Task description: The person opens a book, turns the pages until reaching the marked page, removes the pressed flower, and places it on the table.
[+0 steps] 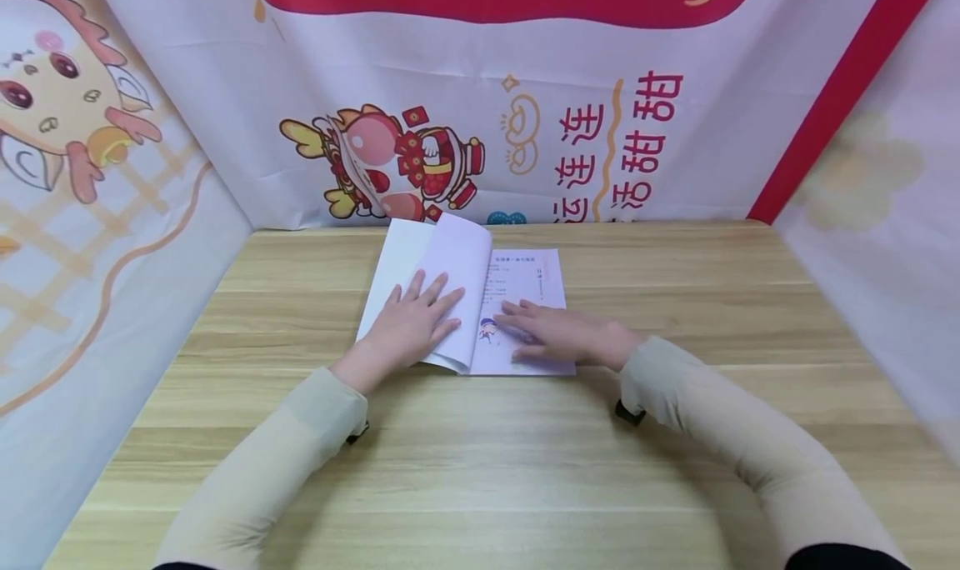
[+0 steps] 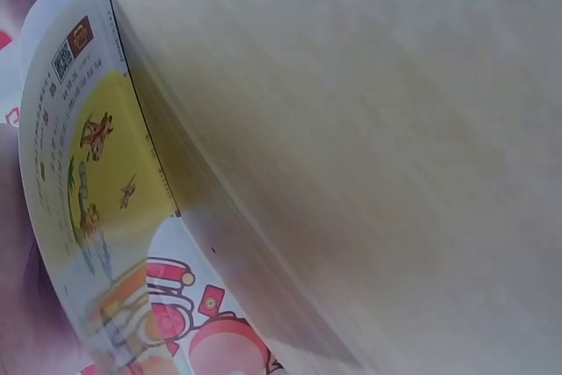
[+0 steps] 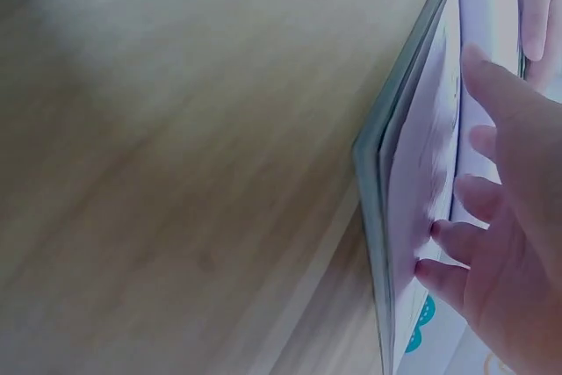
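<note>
An opened book lies on the table, with a blank left page (image 1: 461,253) and a right page (image 1: 551,282) carrying print and a small cartoon figure. My left hand (image 1: 405,328) rests on the left page, fingers straight and spread. Over the right page is my right hand (image 1: 551,334), also with extended fingers; in the right wrist view its fingertips (image 3: 430,268) touch the paper. The left wrist view shows the book's outer cover (image 2: 118,155), yellow with cartoon animals and a code square, curving up from the tabletop. Only part of the left hand (image 2: 31,305) shows there.
The wood-grain table (image 1: 495,470) stretches to both sides and in front of the book. Behind it hangs a printed cloth (image 1: 420,53) with red shapes, a cartoon and characters. Another printed cloth (image 1: 67,220) closes off the left side.
</note>
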Demonstrator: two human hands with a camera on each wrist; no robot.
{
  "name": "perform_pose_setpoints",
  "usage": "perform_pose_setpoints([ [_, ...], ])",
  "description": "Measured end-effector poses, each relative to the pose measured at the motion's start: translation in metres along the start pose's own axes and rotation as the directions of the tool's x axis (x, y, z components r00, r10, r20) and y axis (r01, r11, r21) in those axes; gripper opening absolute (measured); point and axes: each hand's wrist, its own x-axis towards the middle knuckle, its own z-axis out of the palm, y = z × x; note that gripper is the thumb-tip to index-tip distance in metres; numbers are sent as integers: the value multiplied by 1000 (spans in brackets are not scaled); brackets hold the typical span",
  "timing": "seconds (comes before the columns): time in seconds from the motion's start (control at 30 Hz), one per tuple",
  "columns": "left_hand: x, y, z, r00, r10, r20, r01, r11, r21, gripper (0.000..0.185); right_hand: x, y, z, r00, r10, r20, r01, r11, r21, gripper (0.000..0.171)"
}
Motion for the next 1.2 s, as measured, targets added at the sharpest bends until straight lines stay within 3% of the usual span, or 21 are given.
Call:
perform_pose_setpoints([
  [0.13,0,-3,1,1000,-14,-5,14,1000,-18,63,-8,6,3,999,24,39,-23,1000,-20,78],
  [0.4,4,-7,4,1000,-10,-15,10,1000,-12,67,-21,15,9,999,-14,51,15,1000,-8,89],
  [0.93,2,-14,7,1000,24,5,-24,1000,12,58,-40,26,5,999,-32,42,31,999,25,79],
  [1.2,0,-20,2,999,37,0,-37,999,-11,58,-39,25,-1,998,13,60,-14,1000,21,74],
])
